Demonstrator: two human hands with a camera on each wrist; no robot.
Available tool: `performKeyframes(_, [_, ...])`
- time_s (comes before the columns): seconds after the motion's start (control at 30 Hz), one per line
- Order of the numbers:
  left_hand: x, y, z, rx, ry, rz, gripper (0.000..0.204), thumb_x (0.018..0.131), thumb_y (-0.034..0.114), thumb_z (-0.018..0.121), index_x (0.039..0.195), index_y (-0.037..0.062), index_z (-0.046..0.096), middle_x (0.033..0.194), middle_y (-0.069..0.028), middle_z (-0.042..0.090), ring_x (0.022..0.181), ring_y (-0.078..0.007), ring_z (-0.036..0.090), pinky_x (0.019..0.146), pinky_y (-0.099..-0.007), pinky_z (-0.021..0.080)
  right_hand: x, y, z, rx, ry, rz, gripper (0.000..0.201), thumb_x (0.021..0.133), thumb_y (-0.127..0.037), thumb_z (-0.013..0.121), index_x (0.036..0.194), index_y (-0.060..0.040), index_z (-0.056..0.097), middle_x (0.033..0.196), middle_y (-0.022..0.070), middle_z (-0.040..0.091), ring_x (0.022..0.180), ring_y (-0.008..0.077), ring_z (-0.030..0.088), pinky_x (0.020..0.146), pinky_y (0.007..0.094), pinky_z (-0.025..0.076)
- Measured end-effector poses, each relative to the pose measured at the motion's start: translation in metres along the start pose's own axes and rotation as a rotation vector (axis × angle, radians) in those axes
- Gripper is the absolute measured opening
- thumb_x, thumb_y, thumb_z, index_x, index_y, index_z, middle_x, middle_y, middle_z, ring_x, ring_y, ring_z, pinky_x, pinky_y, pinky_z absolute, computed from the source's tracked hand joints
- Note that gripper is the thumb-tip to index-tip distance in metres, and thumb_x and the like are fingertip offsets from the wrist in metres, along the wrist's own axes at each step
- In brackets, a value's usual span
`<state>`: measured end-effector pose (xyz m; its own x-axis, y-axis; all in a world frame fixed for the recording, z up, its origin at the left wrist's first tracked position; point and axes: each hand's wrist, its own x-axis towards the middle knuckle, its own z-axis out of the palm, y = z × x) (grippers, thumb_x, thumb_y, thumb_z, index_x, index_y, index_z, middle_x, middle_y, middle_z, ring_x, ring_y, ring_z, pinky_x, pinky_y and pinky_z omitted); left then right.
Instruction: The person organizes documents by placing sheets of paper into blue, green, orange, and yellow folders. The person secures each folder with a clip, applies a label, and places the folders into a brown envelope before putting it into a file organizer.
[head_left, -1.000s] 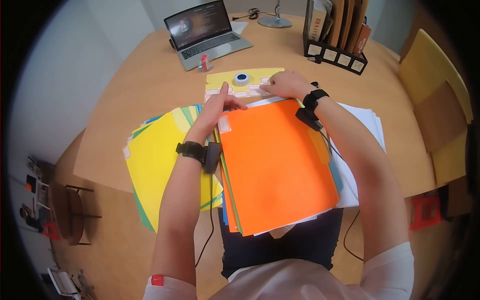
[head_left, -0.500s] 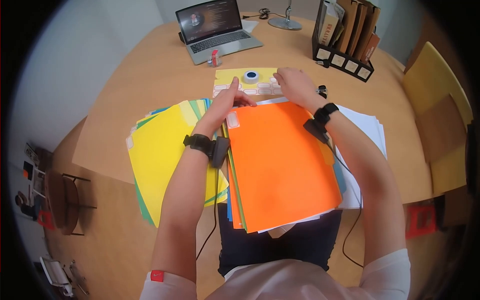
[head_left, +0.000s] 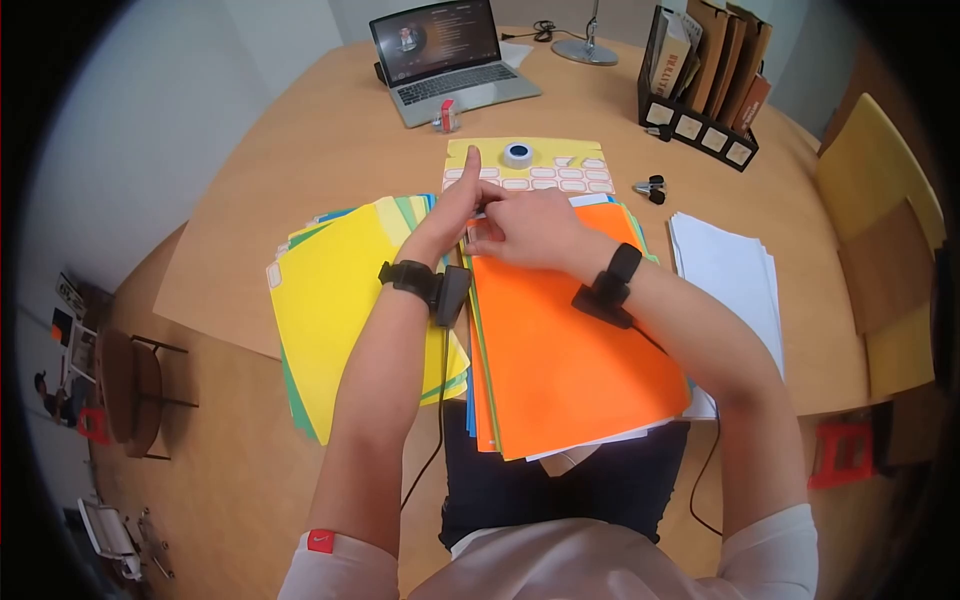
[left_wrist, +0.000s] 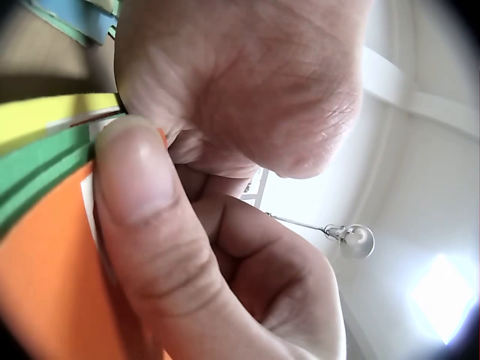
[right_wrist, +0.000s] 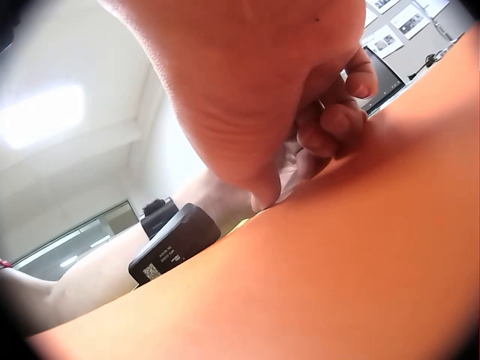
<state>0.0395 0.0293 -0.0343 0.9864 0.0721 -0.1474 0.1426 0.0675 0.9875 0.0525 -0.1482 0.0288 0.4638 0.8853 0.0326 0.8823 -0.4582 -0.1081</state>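
Observation:
A tall stack of folders topped by an orange folder lies before the person. At its upper left corner is a white label, partly covered by my right hand, whose curled fingers and thumb pinch there; in the left wrist view its thumb lies over the folder edges. My left hand is beside that corner, thumb raised, its other fingers partly hidden behind my right hand. Close behind lies a yellow label sheet with a white round object on it.
Left of the stack are yellow and green folders; right of it, white papers. Black clips lie behind the papers. A laptop, tape dispenser and file rack stand farther back.
My right hand has moved from the label sheet leftward and nearer the body, onto the orange folder's corner. My left hand stays by that corner. The camera view has shifted slightly.

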Motion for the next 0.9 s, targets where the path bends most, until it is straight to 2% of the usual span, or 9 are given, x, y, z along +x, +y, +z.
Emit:
performKeyframes(0.1, [0.000, -0.001, 0.001, 0.003, -0.010, -0.001, 0.097, 0.102, 0.073, 0.017, 0.108, -0.0051, 0.074, 0.100, -0.0098, 0.072, 0.095, -0.0182, 0.061, 0.096, -0.0317, 0.045, 0.011, 0.012, 0.030, 0.038, 0.157, -0.033, 0.037, 0.097, -0.044, 0.058, 0.095, -0.0112, 0.075, 0.099, 0.0072, 0.075, 0.092, 0.0269, 0.073, 0.077, 0.0436, 0.056])
performKeyframes(0.17, [-0.001, 0.003, 0.001, 0.028, 0.003, 0.012, 0.099, 0.102, 0.074, 0.016, 0.116, -0.0071, 0.071, 0.101, -0.0098, 0.072, 0.096, -0.0152, 0.062, 0.093, -0.0286, 0.048, 0.005, 0.009, 0.018, 0.001, 0.100, 0.028, 0.034, 0.099, -0.038, 0.056, 0.096, -0.0103, 0.074, 0.098, 0.0086, 0.075, 0.092, 0.0289, 0.072, 0.076, 0.0441, 0.055])
performKeyframes(0.27, [-0.005, 0.007, 0.007, 0.011, 0.032, 0.012, 0.099, 0.102, 0.073, 0.014, 0.111, -0.0048, 0.074, 0.100, -0.0089, 0.073, 0.096, -0.0153, 0.061, 0.097, -0.0292, 0.045, -0.015, 0.015, -0.001, 0.062, 0.185, 0.111, 0.031, 0.100, -0.032, 0.053, 0.098, -0.0083, 0.073, 0.097, 0.0115, 0.074, 0.092, 0.0322, 0.071, 0.076, 0.0439, 0.055])
performKeyframes(0.37, [-0.017, 0.016, 0.010, 0.071, -0.071, 0.057, 0.097, 0.104, 0.071, 0.012, 0.102, -0.0024, 0.076, 0.093, -0.0071, 0.072, 0.094, -0.0145, 0.059, 0.097, -0.0286, 0.044, -0.061, 0.044, -0.024, 0.253, 0.313, 0.249, 0.033, 0.102, -0.032, 0.053, 0.099, -0.0034, 0.070, 0.090, 0.0157, 0.073, 0.086, 0.0323, 0.070, 0.074, 0.0411, 0.053])
performKeyframes(0.43, [-0.017, 0.015, 0.011, 0.118, -0.032, 0.050, 0.097, 0.105, 0.069, 0.011, 0.098, -0.0015, 0.077, 0.088, -0.0064, 0.070, 0.091, -0.0142, 0.058, 0.094, -0.0277, 0.045, -0.093, 0.092, -0.022, 0.503, 0.413, 0.286, 0.039, 0.104, -0.036, 0.055, 0.096, 0.0006, 0.067, 0.084, 0.0104, 0.071, 0.081, 0.0246, 0.068, 0.073, 0.0386, 0.051])
performKeyframes(0.53, [-0.015, 0.015, 0.012, 0.110, -0.008, 0.046, 0.094, 0.107, 0.062, 0.010, 0.090, 0.0009, 0.079, 0.084, -0.0071, 0.070, 0.085, -0.0155, 0.059, 0.092, -0.0280, 0.046, -0.154, 0.165, -0.025, 0.828, 0.548, 0.447, 0.037, 0.103, -0.037, 0.059, 0.089, -0.0041, 0.066, 0.071, -0.0033, 0.057, 0.065, 0.0073, 0.053, 0.056, 0.0259, 0.042])
performKeyframes(0.63, [-0.009, 0.009, 0.005, 0.098, -0.036, 0.058, 0.090, 0.108, 0.061, 0.013, 0.093, -0.0003, 0.077, 0.084, -0.0072, 0.068, 0.086, -0.0148, 0.059, 0.090, -0.0285, 0.047, -0.207, 0.217, -0.021, 1.018, 0.661, 0.649, 0.033, 0.103, -0.037, 0.059, 0.085, -0.0106, 0.064, 0.059, -0.0104, 0.040, 0.047, 0.0007, 0.032, 0.042, 0.0203, 0.021])
performKeyframes(0.77, [-0.005, 0.007, 0.003, -0.056, -0.053, 0.101, 0.079, 0.110, 0.057, 0.023, 0.097, -0.0014, 0.074, 0.091, -0.0085, 0.069, 0.090, -0.0154, 0.058, 0.090, -0.0298, 0.047, -0.236, 0.250, 0.020, 1.186, 0.739, 0.713, 0.032, 0.104, -0.037, 0.058, 0.087, -0.0108, 0.064, 0.059, -0.0099, 0.040, 0.045, 0.0009, 0.029, 0.041, 0.0207, 0.018])
performKeyframes(0.9, [0.004, -0.001, -0.001, -0.107, 0.114, 0.367, 0.063, 0.111, 0.047, 0.033, 0.100, -0.0015, 0.072, 0.092, -0.0076, 0.068, 0.087, -0.0151, 0.058, 0.086, -0.0288, 0.048, -0.241, 0.256, 0.038, 1.250, 0.785, 0.659, 0.031, 0.105, -0.037, 0.057, 0.088, -0.0109, 0.064, 0.062, -0.0098, 0.041, 0.050, 0.0003, 0.031, 0.045, 0.0201, 0.019])
